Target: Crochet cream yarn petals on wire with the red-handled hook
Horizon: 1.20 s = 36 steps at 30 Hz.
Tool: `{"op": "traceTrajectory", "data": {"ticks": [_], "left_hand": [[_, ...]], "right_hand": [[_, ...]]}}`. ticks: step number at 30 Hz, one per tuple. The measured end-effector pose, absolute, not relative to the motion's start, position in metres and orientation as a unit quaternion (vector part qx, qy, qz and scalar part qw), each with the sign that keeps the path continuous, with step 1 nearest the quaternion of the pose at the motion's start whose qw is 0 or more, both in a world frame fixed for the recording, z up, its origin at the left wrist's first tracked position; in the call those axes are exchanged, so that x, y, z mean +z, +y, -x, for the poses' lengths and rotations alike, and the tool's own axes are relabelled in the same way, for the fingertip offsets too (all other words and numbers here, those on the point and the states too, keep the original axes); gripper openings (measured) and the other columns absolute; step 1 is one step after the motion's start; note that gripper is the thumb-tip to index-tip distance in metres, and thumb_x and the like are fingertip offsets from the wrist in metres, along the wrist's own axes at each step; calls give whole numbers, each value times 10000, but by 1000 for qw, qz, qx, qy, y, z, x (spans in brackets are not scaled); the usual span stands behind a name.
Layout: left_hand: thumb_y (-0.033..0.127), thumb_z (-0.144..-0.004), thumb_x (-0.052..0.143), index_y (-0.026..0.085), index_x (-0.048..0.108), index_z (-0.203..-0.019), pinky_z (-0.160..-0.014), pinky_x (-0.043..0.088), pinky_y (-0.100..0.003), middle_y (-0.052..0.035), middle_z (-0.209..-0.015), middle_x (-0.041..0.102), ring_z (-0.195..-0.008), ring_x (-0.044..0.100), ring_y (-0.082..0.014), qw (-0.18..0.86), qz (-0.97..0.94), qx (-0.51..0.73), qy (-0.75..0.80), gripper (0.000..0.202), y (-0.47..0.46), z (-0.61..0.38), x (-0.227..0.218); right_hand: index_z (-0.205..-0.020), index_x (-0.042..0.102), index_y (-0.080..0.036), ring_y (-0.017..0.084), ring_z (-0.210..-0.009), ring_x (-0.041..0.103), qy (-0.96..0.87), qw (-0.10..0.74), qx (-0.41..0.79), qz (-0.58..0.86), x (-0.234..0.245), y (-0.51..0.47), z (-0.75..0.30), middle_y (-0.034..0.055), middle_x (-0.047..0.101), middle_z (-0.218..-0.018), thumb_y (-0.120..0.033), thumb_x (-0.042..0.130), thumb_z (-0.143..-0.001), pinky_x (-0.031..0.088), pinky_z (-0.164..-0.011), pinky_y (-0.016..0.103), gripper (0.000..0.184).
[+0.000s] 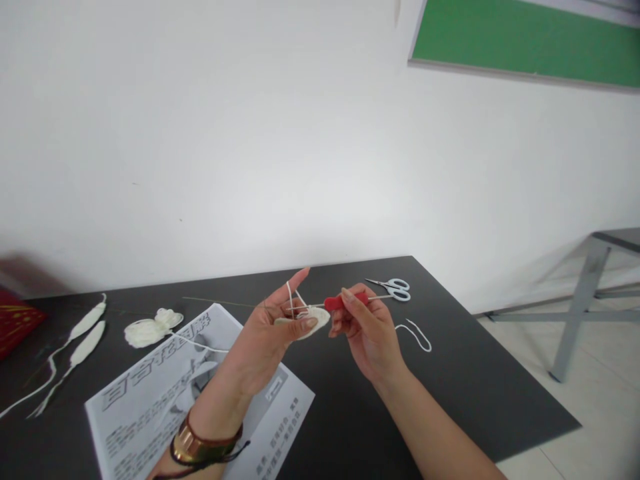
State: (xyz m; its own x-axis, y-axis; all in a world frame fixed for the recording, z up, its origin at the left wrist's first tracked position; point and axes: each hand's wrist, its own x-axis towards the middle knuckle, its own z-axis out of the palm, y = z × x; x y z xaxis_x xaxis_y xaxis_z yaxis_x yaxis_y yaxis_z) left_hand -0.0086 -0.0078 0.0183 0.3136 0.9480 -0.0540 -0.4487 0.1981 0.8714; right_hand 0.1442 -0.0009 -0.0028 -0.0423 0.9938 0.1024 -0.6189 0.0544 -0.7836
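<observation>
Crochet piece (321,318) between both hands (265,343) (371,337)

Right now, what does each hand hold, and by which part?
The left hand pinches the white crocheted piece by its near side; the right hand holds the hook by its red handle.

Black tabletop (460,400), lower frame. Far left: red gold-patterned item (17,323), cut off by frame edge; two slim white crocheted pieces (88,343), yarn tails trailing. Left of centre: white yarn bundle (145,333), printed Chinese-text sheet (145,407). Right of centre: pale-blue-handled scissors (399,285), white yarn strand (428,347) below.
</observation>
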Motion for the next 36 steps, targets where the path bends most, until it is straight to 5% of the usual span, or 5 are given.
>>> {"op": "traceTrajectory", "data": {"ticks": [36], "left_hand": [[167, -709, 689, 318, 357, -1378, -480, 237, -203, 64, -652, 473, -500, 330, -48, 606, -588, 366, 391, 762, -10, 26, 28]], "right_hand": [[-723, 567, -160, 79, -375, 551, -382, 603, 643, 277, -1, 2, -152, -20, 655, -530, -249, 622, -814, 523, -395, 181, 139]]}}
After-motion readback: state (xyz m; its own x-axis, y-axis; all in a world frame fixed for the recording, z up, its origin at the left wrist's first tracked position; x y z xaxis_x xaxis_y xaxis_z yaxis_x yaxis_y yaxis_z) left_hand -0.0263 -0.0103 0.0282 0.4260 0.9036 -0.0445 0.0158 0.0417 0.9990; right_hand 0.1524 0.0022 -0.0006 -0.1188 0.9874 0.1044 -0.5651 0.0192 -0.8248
